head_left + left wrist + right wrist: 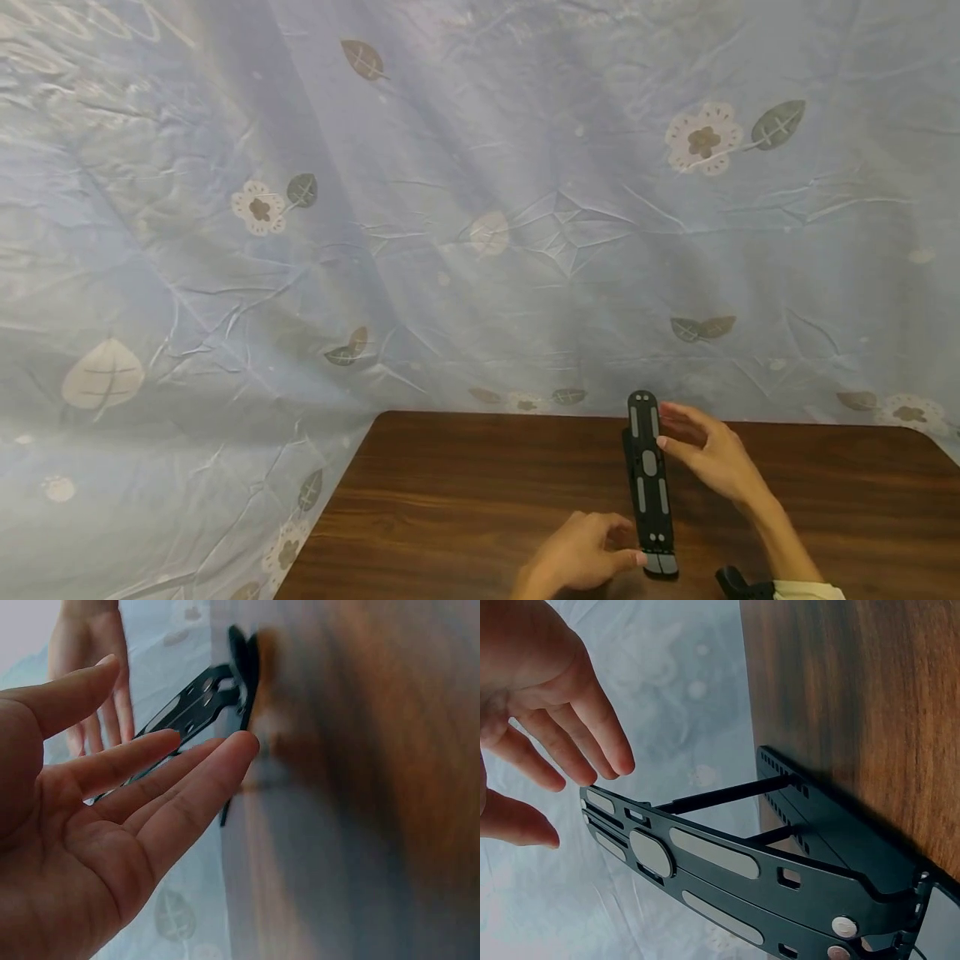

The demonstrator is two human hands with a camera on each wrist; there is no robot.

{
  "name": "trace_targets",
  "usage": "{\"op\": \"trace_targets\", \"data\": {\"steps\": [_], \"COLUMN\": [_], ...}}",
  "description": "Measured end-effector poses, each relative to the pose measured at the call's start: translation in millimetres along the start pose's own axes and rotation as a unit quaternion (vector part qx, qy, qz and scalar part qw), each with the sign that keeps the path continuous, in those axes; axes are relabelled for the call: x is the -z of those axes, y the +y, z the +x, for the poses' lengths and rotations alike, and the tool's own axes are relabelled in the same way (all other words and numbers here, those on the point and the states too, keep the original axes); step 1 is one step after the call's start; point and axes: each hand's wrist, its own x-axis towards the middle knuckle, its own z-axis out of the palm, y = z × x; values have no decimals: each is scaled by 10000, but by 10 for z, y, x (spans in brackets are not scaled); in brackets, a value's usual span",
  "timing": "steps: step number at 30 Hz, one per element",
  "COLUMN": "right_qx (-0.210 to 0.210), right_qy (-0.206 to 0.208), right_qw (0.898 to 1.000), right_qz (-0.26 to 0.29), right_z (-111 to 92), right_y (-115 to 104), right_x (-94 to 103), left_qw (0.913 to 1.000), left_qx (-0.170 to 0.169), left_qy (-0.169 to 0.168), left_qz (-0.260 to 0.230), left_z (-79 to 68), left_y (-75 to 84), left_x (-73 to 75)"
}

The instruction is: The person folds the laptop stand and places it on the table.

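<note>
Left hand (pixel 581 550) beside black stand (pixel 649 463), right hand (pixel 711 457) near raised end (pixel 643 408)

Room to pass lies over the table (pixel 450 475), left of the obstructing black stand (pixel 650 479).

A black stand (pixel 769 898) with grey pads (pixel 651 853) is seen on a brown tabletop (pixel 847 697). Its top part is propped up by two black bars (pixel 727 797) above a base (pixel 836 825) full of little holes. The right hand (pixel 547 697) is seen by the raised end, fingers loosely spread. Pale cloth (pixel 682 735) is seen behind.
</note>
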Motion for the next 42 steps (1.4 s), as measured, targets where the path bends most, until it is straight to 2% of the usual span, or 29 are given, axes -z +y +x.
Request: {"op": "trace_targets", "data": {"steps": [4, 8, 14, 20, 28, 32, 34, 37, 40, 42], "right_qx": [30, 7, -21, 18, 18, 58, 88, 148, 216, 247], "right_qy": [17, -25, -155, -195, -144, -93, -74, -62, -77, -66], "right_qw": [10000, 9998, 9994, 9993, 9998, 9999, 9999, 9999, 9996, 9992], "right_qz": [70, 179, 310, 332, 137, 60, 14, -56, -182, -301], "right_z": [-1, 2, -1, -20, -9, -14, -16, -16, -19, -19], "right_y": [-9, -19, -29, -44, -60, -59, -57, -52, -51, -58], "right_x": [-23, -41, -69, -72, -66, -65, -68, -76, -84, -85], "left_qw": [9988, 9963, 9955, 9940, 9895, 9899, 9919, 9931, 9860, 9806], "left_qx": [-66, 53, 183, 119, 213, 228, 140, -136, -407, -580], "left_qy": [-180, -247, -234, -393, -628, -725, -761, -849, -1021, -1083], "left_qz": [-441, -818, -899, -1015, -1283, -1199, -1011, -802, -1255, -1526], "left_z": [24, 42, 55, 56, 69, 106, 185, 418, 684, 807], "left_y": [46, 90, 109, 143, 191, 199, 135, -124, -447, -583], "left_x": [-100, -156, -187, -228, -298, -344, -414, -613, -891, -1038]}}
